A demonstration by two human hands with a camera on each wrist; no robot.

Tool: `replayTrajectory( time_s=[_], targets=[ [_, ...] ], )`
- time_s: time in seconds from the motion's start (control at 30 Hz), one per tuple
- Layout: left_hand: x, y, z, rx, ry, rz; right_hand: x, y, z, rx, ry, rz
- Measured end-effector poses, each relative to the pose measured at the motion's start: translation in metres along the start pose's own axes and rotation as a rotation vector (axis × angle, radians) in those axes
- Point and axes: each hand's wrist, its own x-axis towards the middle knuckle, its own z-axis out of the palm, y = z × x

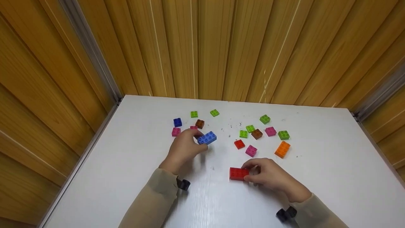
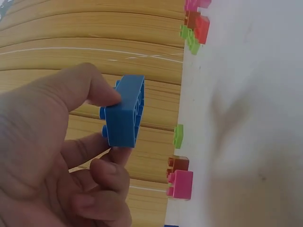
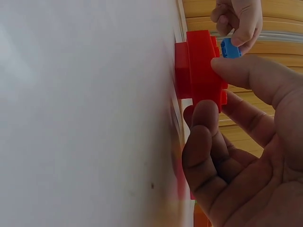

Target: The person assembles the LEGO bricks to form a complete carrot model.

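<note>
A blue eight-stud brick is pinched between the thumb and fingers of my left hand, raised off the table with its studs up. In the left wrist view, the thumb presses one side of the blue brick, and its hollow underside partly shows. My right hand grips the right end of a red brick low over the table, nearer to me. The right wrist view shows the red brick between thumb and fingers, with a narrower red portion along its table side.
Small bricks lie scattered behind the hands: dark blue, brown, lime, pink, red and an orange one. Wood-patterned walls border the white table at the back and sides.
</note>
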Motion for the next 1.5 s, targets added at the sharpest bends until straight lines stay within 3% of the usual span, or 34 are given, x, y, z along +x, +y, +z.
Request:
replayTrajectory(
  time_s=[0.3,0.47,0.67,1.13,1.5],
  targets=[
    [-0.014,0.008,0.002,-0.014,-0.084,0.116,0.001,0.002,0.000,0.012,0.008,0.006],
    [-0.019,0.012,0.005,-0.049,-0.158,0.154,0.001,0.003,-0.001,0.019,0.012,0.011],
    [-0.023,0.013,0.012,-0.038,-0.203,0.200,0.002,0.003,-0.001,-0.010,0.034,-0.031],
    [-0.028,0.012,0.027,-0.021,-0.304,0.214,0.005,0.003,-0.002,0.014,0.052,-0.048],
    [-0.026,0.005,0.039,-0.017,-0.366,0.256,0.004,0.005,-0.001,-0.029,0.052,-0.085]
  ],
)
